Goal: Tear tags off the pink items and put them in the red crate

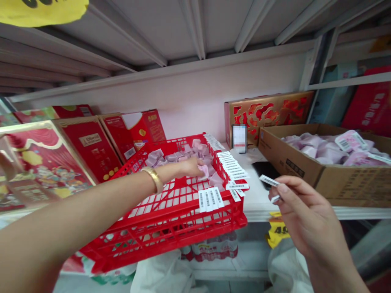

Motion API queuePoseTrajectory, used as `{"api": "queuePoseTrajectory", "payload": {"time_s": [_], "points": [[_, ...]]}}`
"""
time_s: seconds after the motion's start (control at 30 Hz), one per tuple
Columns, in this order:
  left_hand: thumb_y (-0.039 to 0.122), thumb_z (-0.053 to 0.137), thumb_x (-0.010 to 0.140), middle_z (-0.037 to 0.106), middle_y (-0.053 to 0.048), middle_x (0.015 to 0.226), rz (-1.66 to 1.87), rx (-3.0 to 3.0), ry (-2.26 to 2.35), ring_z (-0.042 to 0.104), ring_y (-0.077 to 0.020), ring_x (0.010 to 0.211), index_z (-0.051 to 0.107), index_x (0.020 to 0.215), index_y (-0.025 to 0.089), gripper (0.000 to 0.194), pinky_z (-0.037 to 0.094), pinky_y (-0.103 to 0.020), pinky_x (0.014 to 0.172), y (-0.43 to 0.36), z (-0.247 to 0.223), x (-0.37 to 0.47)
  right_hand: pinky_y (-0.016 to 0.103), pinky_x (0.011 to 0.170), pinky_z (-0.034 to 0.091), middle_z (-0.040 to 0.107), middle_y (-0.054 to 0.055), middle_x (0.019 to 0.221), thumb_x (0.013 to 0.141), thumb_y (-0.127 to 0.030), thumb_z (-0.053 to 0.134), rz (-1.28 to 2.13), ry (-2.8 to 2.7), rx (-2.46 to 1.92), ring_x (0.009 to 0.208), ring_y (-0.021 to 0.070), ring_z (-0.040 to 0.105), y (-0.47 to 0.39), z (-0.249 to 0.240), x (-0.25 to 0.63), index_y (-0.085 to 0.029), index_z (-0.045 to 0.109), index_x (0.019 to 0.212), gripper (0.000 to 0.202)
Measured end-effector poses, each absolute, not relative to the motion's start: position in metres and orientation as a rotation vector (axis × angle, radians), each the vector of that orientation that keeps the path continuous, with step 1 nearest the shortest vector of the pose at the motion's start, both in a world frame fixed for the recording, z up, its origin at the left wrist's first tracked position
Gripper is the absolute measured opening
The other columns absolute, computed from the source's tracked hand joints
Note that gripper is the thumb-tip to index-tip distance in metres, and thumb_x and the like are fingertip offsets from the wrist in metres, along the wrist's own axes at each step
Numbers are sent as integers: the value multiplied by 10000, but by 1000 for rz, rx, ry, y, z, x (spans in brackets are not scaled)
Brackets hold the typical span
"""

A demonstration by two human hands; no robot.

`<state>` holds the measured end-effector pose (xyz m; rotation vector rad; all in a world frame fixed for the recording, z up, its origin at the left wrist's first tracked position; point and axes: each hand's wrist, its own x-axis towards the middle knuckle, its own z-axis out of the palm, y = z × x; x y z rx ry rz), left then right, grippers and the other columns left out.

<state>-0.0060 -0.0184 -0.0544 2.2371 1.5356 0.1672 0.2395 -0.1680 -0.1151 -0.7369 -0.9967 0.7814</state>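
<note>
My left hand, with a gold bracelet at the wrist, reaches into a red plastic crate. Its fingers are closed on a small pink packet. More pale pink packets are heaped around it at the crate's back and right side. To the right of the crate, my right hand pinches a white barcode label between thumb and fingers; a second white piece shows below it. Rows of barcode labels stick along the crate's right rim, and several hang on its front rim.
A cardboard box of pink packets stands at the right. Behind are a phone with a blurred screen and a gold-red box. Red gift boxes line the left. A shelf hangs low overhead; bottled drinks sit below.
</note>
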Motion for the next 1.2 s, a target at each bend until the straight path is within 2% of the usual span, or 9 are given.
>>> {"api": "queuePoseTrajectory", "payload": {"time_s": [0.1,0.2,0.37,0.63,0.8,1.03,1.2], "points": [[227,608,773,606,0,658,504,2065,1290,536,-89,568,634,847,159,104,407,-197,514,-32,-17,-6,224,532,466,583,-5,652,787,-329,706,793,-973,-699,594,112,547,-170,-115,241,-217,675,874,145],[249,628,807,673,-38,832,687,1885,1049,625,-105,709,632,988,161,201,508,-238,653,-62,15,5,239,538,464,570,-7,649,798,-322,689,779,-979,-675,598,118,542,-171,-109,240,-219,671,873,129],[255,611,828,676,-33,878,730,1961,970,613,-90,706,624,1152,172,335,508,-230,654,-110,25,28,242,522,446,583,-5,655,784,-330,687,677,-1075,-656,586,122,535,-166,-79,234,-215,668,834,127],[234,662,759,703,-53,952,830,2102,902,627,-121,781,672,1094,149,345,519,-249,696,-117,-3,33,234,519,467,651,3,672,750,-382,736,772,-1293,-680,564,109,561,-151,-53,221,-186,702,824,213],[223,656,766,710,-66,996,874,2095,818,647,-137,843,666,1116,140,360,534,-278,768,-120,-2,33,226,506,475,669,13,674,733,-385,750,802,-1266,-718,548,104,567,-147,-51,213,-175,718,804,223],[277,626,808,723,-79,999,935,2135,844,648,-140,830,693,1084,132,319,525,-263,735,-122,-1,33,231,483,455,659,17,632,685,-406,776,775,-1273,-775,528,111,560,-144,-47,211,-175,724,763,249],[276,609,815,737,-82,991,976,2116,899,657,-155,862,723,1033,138,282,529,-283,779,-124,-1,34,227,476,431,631,8,614,680,-402,780,757,-1314,-810,528,106,538,-143,-47,211,-175,720,744,243]]}}
